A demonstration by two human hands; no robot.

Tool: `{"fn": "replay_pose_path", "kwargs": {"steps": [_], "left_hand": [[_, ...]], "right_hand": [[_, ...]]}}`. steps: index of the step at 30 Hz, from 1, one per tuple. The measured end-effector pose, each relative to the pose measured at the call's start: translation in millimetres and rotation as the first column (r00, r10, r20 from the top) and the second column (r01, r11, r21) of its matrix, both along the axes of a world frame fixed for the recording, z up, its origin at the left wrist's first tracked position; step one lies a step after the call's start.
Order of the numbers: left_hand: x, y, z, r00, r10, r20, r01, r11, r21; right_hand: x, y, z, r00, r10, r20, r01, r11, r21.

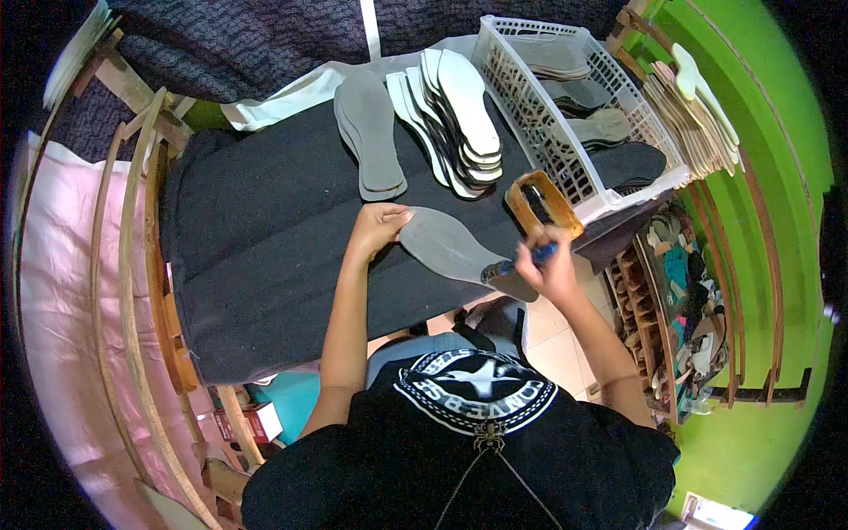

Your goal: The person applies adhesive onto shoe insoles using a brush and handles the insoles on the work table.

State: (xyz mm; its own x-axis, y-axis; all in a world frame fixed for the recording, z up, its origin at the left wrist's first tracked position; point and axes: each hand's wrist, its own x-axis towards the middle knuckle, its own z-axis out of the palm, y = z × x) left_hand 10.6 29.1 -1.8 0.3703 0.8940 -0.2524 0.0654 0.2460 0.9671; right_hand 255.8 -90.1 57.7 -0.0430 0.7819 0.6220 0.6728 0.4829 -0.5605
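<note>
My left hand pinches one rounded end of a grey shoe insole, which slants down to the right above the front of the black-covered table. Gripped in my right hand is a brush with a blue handle, its head against the insole's lower right end. The right hand is slightly smeared by motion. Just beyond it stands an orange-yellow container, open on top, with something dark inside. Farther back lie a stack of grey insoles and a fanned stack of white and black insoles.
A white plastic basket holding more insoles stands at the back right. Beside it, light-coloured insole pieces sit in a row. Wooden rails run along the left. Shelves of shoe parts are below right, near a green wall.
</note>
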Motion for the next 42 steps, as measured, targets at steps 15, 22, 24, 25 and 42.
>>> {"fn": "replay_pose_path", "kwargs": {"steps": [15,22,24,25,42], "left_hand": [[5,-3,7,1.0,-0.004,-0.011,0.004,0.999,0.032],[-3,5,-7,0.999,-0.034,-0.034,0.035,0.999,0.013],[0,6,-1,0.998,-0.046,-0.044,0.046,0.999,0.013],[2,6,1,0.998,-0.048,-0.037,0.048,0.999,0.012],[6,1,4,1.0,-0.006,-0.027,0.006,1.0,-0.001]], "right_hand": [[17,2,-26,0.936,0.202,-0.289,-0.197,0.979,0.045],[-48,56,16,0.999,0.044,-0.025,-0.044,0.999,0.01],[-65,72,10,0.986,0.146,-0.086,-0.143,0.989,0.036],[-65,77,5,0.983,0.183,-0.034,-0.179,0.98,0.088],[-58,82,13,0.977,-0.092,-0.192,0.084,0.995,-0.046]]}}
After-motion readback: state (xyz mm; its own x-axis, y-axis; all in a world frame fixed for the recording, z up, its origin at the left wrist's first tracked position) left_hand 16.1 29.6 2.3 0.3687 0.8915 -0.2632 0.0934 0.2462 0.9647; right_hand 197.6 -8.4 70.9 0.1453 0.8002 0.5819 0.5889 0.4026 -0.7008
